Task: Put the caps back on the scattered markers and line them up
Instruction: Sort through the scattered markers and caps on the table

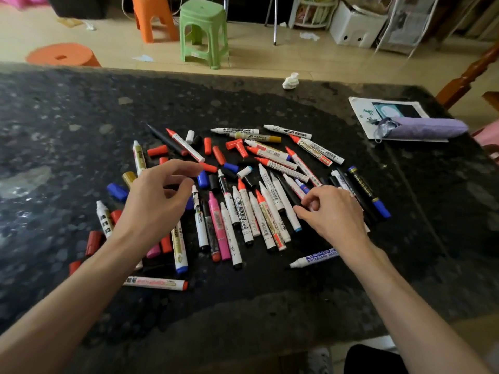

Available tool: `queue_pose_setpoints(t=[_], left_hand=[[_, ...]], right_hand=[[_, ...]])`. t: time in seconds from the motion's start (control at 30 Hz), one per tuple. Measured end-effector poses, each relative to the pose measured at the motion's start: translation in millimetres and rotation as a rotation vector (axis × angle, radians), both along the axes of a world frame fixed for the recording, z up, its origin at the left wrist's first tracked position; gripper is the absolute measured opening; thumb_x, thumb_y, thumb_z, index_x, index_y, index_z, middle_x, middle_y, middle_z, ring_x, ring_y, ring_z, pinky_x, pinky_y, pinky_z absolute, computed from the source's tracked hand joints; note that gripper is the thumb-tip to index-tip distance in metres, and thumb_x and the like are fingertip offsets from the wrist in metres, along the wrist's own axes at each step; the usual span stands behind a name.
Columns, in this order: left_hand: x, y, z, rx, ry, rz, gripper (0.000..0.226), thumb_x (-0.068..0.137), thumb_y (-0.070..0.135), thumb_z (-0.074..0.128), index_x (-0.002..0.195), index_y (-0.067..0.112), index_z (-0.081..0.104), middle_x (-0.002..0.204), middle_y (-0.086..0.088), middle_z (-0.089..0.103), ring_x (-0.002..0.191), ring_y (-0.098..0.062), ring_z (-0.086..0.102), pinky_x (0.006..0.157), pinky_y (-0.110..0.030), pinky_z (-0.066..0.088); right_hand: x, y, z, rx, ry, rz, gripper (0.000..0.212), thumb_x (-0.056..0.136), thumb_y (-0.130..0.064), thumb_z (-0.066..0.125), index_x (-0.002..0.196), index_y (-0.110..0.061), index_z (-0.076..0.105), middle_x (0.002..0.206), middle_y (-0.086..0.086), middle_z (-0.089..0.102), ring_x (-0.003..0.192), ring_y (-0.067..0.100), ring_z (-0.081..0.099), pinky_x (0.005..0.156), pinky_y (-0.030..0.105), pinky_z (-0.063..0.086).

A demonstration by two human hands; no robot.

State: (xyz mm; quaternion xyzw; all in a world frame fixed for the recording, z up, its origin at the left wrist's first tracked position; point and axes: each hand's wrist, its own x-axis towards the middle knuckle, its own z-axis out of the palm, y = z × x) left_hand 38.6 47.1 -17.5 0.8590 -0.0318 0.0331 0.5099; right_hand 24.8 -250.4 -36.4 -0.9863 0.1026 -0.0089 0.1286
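Hands (pixel 155 203) over cyl. plastic markers (pixel 244 211)

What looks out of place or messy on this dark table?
The markers lie in a jumbled heap at all angles, many uncapped, with loose caps scattered among them. One blue-printed marker lies apart, nearer the person. A crumpled white tissue sits alone by the far edge of the table.

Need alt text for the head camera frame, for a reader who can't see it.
Two bare hands reach over a heap of mostly uncapped markers and loose caps on a dark speckled table: the left hand hovers, loosely curled; the right hand touches the markers with curled fingers. A purple pouch lies at far right.
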Motion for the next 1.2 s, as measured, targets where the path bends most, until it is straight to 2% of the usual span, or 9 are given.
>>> queue_pose_setpoints(t=[0.13,0.27,0.4,0.53,0.67,0.8,0.9,1.0,1.2], left_hand=[[4,10,0,-0.005,0.015,0.068,0.031,0.099,0.005,0.057,0.109,0.028,0.074,0.105,0.017,0.074,0.1,-0.003,0.068,0.081,-0.023,0.054],[6,13,-2,0.019,0.052,0.077,0.031,0.099,0.005,0.056,0.11,0.028,0.073,0.102,0.016,0.074,0.097,-0.002,0.069,0.08,-0.019,0.051],[4,0,-3,0.036,0.084,-0.013,0.02,0.1,0.02,0.062,0.114,0.028,0.074,0.099,0.014,0.075,0.094,-0.003,0.071,0.083,-0.022,0.056],[-1,-28,-3,-0.094,0.268,-0.229,0.027,0.101,0.039,0.06,0.111,0.02,0.076,0.095,0.004,0.079,0.089,-0.007,0.075,0.08,-0.03,0.061],[2,-37,-5,-0.328,0.358,-0.095,0.029,0.103,0.032,0.06,0.099,0.01,0.078,0.09,-0.007,0.08,0.091,-0.023,0.078,0.086,-0.039,0.063],[5,-19,1,-0.314,0.325,0.026,0.026,0.104,0.032,0.058,0.096,0.015,0.076,0.08,0.0,0.077,0.078,-0.019,0.075,0.083,-0.037,0.061],[1,-10,6,-0.257,0.3,-0.006,0.025,0.105,0.033,0.055,0.098,0.019,0.075,0.069,-0.002,0.057,0.064,-0.019,0.054,0.063,-0.035,0.05],[0,-1,3,-0.089,0.242,-0.079,0.025,0.104,0.038,0.052,0.101,0.027,0.075,0.065,-0.002,0.049,0.056,-0.015,0.043,0.055,-0.033,0.037],[3,14,2,-0.06,0.201,-0.089,0.029,0.104,0.04,0.053,0.098,0.021,0.074,0.064,0.0,0.046,0.052,-0.01,0.039,0.048,-0.024,0.031]], right_hand=[[-1,0,0,0.07,-0.005,-0.076,0.02,0.083,-0.042,0.083,0.092,-0.025,0.075,0.069,-0.014,0.063,0.075,0.009,0.063,0.07,0.03,0.053],[-6,3,10,0.23,-0.126,-0.074,0.016,0.084,-0.038,0.081,0.088,-0.024,0.073,0.073,-0.01,0.066,0.07,0.004,0.063,0.062,0.024,0.045],[-13,26,22,0.653,-0.08,0.022,0.012,0.09,-0.029,0.08,0.095,-0.022,0.071,0.082,-0.007,0.074,0.075,0.006,0.073,0.073,0.027,0.061],[-18,66,24,0.939,-0.006,0.165,0.013,0.091,-0.022,0.08,0.099,-0.015,0.072,0.085,0.001,0.078,0.076,0.016,0.077,0.077,0.036,0.064],[-15,97,18,1.061,0.059,0.253,0.015,0.093,-0.021,0.077,0.104,-0.012,0.07,0.09,0.002,0.079,0.082,0.014,0.078,0.071,0.024,0.059],[12,94,8,0.913,0.01,0.196,0.006,0.096,-0.027,0.074,0.099,-0.022,0.076,0.09,-0.006,0.078,0.084,0.006,0.075,0.083,0.03,0.06],[36,81,-4,0.495,-0.105,0.099,0.007,0.096,-0.026,0.072,0.103,-0.027,0.075,0.1,-0.013,0.072,0.096,0.002,0.065,0.089,0.028,0.055],[53,80,-17,0.187,-0.118,0.03,0.024,0.098,-0.036,0.069,0.117,-0.023,0.075,0.125,-0.002,0.064,0.125,0.018,0.05,0.097,0.028,0.042],[62,89,-20,-0.03,-0.184,0.101,0.028,0.095,-0.046,0.07,0.111,-0.025,0.08,0.116,0.002,0.061,0.115,0.024,0.045,0.096,0.036,0.042]])
